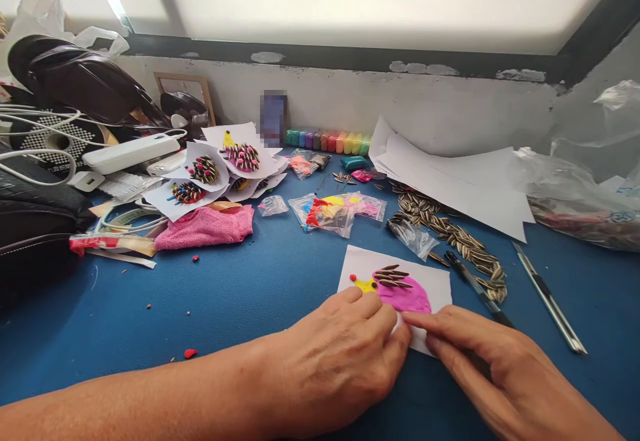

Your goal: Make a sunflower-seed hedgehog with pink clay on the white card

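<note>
Now our left hand (345,351) curls at the pink clay (407,296), right hand (500,358) alongside. Either grip closed? We cannot tell.

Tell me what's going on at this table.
A person has both hands at a small sheet of white paper bearing a flat pink clay shape with a yellow clay piece. A few striped seeds sit on the pink clay's upper part. The left hand covers the paper's lower part; the right hand reaches in beside it. Whether either grips anything is hidden. More seeds lie beyond.
</note>
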`<state>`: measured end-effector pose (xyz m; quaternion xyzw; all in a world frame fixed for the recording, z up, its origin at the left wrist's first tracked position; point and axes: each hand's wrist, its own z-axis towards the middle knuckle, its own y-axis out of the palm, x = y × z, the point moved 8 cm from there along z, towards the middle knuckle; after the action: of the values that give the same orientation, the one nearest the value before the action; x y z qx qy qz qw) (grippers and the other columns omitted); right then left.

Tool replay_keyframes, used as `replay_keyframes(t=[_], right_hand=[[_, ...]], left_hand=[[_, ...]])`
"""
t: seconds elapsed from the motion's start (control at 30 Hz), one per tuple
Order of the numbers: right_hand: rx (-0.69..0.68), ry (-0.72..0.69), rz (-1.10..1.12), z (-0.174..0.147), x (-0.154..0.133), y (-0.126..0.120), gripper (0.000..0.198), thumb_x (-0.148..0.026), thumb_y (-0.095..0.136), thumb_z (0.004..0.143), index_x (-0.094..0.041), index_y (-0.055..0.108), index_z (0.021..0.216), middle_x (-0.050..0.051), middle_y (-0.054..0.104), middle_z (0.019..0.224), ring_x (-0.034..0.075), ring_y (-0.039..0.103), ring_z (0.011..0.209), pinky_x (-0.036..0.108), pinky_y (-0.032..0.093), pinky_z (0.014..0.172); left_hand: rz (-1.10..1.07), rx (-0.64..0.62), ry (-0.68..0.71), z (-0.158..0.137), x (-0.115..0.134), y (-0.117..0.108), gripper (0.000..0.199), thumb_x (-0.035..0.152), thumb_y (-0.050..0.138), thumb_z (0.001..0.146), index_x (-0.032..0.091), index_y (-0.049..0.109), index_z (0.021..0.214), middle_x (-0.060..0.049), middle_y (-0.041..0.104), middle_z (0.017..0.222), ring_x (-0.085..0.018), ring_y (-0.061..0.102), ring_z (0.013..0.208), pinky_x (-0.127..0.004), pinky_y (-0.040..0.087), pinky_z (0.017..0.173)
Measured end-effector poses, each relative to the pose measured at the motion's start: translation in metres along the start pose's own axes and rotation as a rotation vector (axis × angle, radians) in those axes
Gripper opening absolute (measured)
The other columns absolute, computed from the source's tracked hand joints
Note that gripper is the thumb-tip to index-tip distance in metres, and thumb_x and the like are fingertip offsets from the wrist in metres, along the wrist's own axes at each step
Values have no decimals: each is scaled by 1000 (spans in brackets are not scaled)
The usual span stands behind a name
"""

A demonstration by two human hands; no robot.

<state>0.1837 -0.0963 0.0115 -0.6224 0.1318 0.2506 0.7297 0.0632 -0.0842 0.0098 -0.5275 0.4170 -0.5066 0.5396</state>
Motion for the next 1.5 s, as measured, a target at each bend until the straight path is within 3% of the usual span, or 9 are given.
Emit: replay_keyframes(t=[0.23,0.63,0.83,1.03,1.17,1.4,1.5], right_hand=[[-51,136,158,4,6,-4,28,-39,56,93,-32,78,109,-3,80,100,16,77,85,17,60,75],[-64,157,205,5,6,-1,29,-43,59,91,-29,80,105,2,79,103,22,77,90,27,61,81],[-60,143,220,8,4,0,27,-41,59,90,-29,81,101,2,80,97,21,77,85,27,62,77],[-47,95,136,6,2,2,26,-37,57,91,-32,80,105,-1,80,97,19,76,88,23,62,77],[-41,69,64,3,3,1,27,-37,55,93,-33,79,104,-1,79,91,20,76,90,24,63,73],[-33,54,33,1,4,1,28,-38,54,94,-33,79,106,0,78,86,18,75,76,26,63,67],[-29,56,46,2,4,0,27,-36,55,93,-33,79,105,0,79,89,19,76,81,25,63,69]], left_hand=[[-36,-17,-23,0,-2,-1,25,12,38,100,7,54,118,-9,58,99,-23,52,86,-38,46,81],[-30,20,17,0,-2,-3,20,15,46,99,9,55,115,-9,59,95,-23,53,82,-39,48,80],[-29,13,10,-1,-2,-3,23,15,41,101,10,53,119,-8,58,93,-22,52,80,-38,48,75],[-5,33,-30,-3,-4,0,26,14,39,100,9,52,121,-9,57,96,-24,52,85,-40,48,80],[1,35,-31,-2,-4,-1,25,14,39,100,8,54,119,-9,57,96,-24,52,84,-41,48,82],[24,45,-13,0,-3,-2,20,14,40,100,9,55,114,-10,58,97,-23,53,84,-39,48,77],[14,32,-30,0,-4,0,19,14,42,100,10,54,114,-9,58,97,-23,53,85,-38,47,78]])
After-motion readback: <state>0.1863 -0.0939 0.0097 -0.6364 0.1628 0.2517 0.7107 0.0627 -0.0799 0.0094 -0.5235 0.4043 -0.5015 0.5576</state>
